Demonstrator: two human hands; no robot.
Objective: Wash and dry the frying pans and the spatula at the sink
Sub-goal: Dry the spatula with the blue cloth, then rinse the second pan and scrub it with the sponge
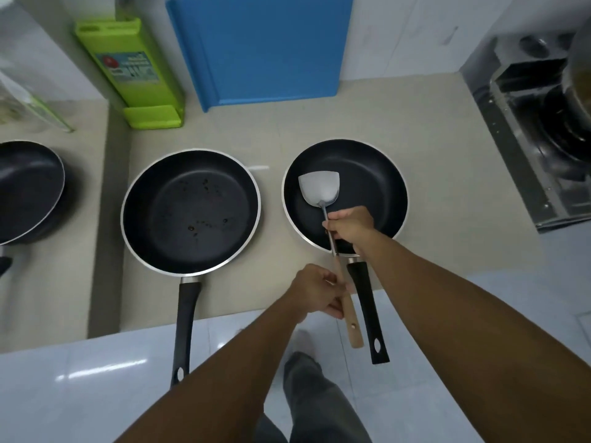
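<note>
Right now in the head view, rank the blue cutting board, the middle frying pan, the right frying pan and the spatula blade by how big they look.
1. blue cutting board
2. middle frying pan
3. right frying pan
4. spatula blade
The board stands farther back, so its lead is only apparent.

Both bare forearms reach forward from the near edge, converging toward the right. The left hand [315, 290] sits nearer, fingers curled closed around a thin handle. The right hand [350, 226] is farther out, knuckles up, fingers pinched shut on the same shaft.
</note>
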